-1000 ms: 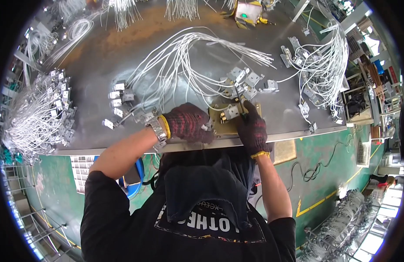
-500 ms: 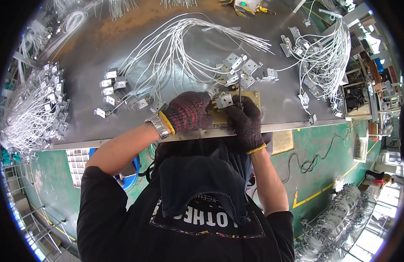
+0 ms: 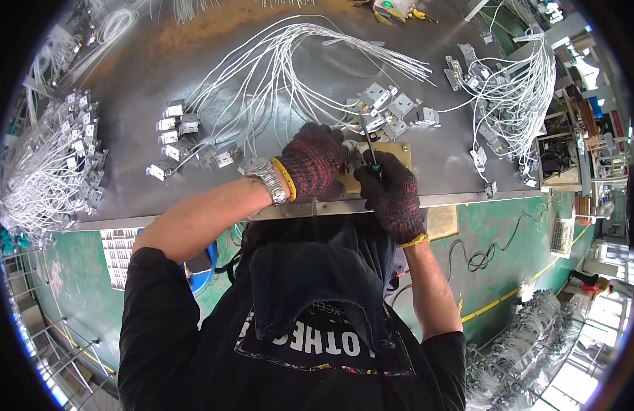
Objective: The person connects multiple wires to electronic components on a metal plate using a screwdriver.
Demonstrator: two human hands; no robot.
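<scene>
At the table's near edge a brass-coloured plate [image 3: 398, 152] lies flat, with a small metal bracket [image 3: 356, 159] on it, mostly hidden by my gloves. My left hand [image 3: 313, 163], in a dark red-and-black knit glove, is closed around the bracket's left side. My right hand [image 3: 396, 197], gloved alike, grips a screwdriver [image 3: 367, 140] whose thin dark shaft points away from me, tilted to the left. Its handle is mostly covered by the fingers. Just beyond the plate lies a pile of metal brackets [image 3: 385, 109] with white wires [image 3: 279, 68] looping left.
Several wired brackets [image 3: 170, 137] lie left of my hands. Larger tangled bundles sit at the table's far left [image 3: 53, 168] and right [image 3: 515, 89]. A yellow-and-black object [image 3: 392, 9] is at the back. The metal table edge [image 3: 467, 199] runs in front of me.
My left hand has moved right and closed on the bracket, covering most of it. The screwdriver now leans more to the left, and my right hand has shifted slightly right and nearer.
</scene>
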